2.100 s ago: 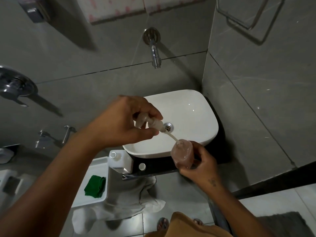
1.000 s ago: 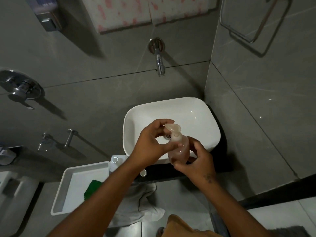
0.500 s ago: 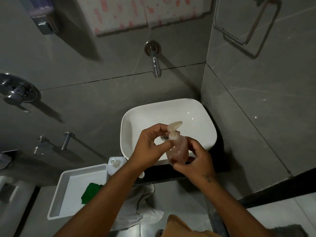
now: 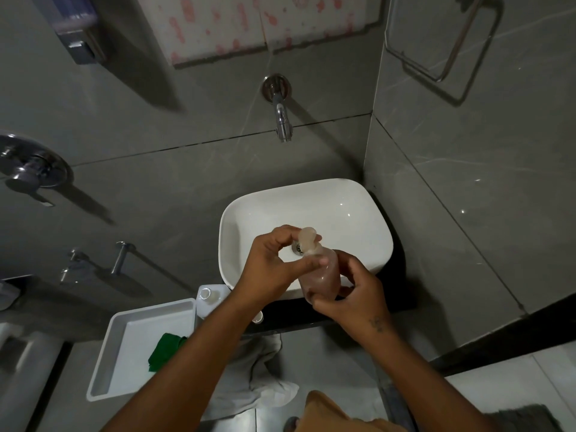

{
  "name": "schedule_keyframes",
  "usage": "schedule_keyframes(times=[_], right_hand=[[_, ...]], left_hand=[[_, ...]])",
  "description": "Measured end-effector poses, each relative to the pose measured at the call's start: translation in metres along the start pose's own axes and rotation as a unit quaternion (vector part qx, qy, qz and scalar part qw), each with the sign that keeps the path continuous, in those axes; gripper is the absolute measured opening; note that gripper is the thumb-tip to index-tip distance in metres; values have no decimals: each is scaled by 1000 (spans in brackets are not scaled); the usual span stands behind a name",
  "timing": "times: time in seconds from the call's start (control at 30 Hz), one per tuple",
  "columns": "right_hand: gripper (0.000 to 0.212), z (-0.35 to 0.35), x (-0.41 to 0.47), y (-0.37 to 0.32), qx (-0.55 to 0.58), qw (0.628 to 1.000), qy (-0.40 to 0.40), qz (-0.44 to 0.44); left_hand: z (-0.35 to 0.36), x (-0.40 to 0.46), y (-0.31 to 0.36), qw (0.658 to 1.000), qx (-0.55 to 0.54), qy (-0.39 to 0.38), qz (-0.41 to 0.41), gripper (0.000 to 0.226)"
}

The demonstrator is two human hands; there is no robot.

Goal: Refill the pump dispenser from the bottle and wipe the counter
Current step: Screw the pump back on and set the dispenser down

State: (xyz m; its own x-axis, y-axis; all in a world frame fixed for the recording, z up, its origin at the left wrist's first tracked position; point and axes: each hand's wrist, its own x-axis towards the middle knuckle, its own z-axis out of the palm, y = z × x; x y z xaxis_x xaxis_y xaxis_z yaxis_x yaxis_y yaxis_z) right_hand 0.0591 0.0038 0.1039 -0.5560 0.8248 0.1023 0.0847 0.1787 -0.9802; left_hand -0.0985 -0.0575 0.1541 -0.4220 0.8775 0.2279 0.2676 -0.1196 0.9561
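I hold a small clear pump dispenser [image 4: 322,275] with pinkish liquid over the front of the white basin [image 4: 352,210]. My right hand [image 4: 352,294] wraps around its body from below. My left hand [image 4: 274,263] pinches the collar just under the pump head [image 4: 307,238], which sits on the neck. A white refill bottle [image 4: 210,299] with an open mouth stands on the dark counter [image 4: 399,304] left of the basin, partly hidden by my left forearm. A small white cap [image 4: 258,318] lies beside it. A green cloth [image 4: 165,352] lies in a white tray [image 4: 103,363].
A chrome tap [image 4: 282,120] juts from the grey tiled wall above the basin. A wall soap dispenser [image 4: 78,32] hangs top left, a towel ring [image 4: 442,39] top right. A chrome mixer valve [image 4: 31,169] is at the left. White fabric [image 4: 258,375] hangs below the counter.
The pump with its tube went from held above the bottle into the neck. Since then my left hand has been turning the pump head at the collar; my right hand keeps the bottle.
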Motion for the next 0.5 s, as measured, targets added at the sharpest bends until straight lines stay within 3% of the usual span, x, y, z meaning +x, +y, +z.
schedule_keyframes(times=[0.13, 0.3, 0.5], right_hand=[[65, -2, 0, -1, -7, 1000, -1, -7], [66, -3, 0, -1, -2, 1000, 1, -12], [67, -4, -1, -1, -15, 1000, 8, -16]], left_hand=[[-3, 0, -1, 999, -35, -28, -7, 27], [2, -2, 1, 999, -35, -8, -12, 30], [-4, -1, 2, 997, -12, -74, -13, 32]])
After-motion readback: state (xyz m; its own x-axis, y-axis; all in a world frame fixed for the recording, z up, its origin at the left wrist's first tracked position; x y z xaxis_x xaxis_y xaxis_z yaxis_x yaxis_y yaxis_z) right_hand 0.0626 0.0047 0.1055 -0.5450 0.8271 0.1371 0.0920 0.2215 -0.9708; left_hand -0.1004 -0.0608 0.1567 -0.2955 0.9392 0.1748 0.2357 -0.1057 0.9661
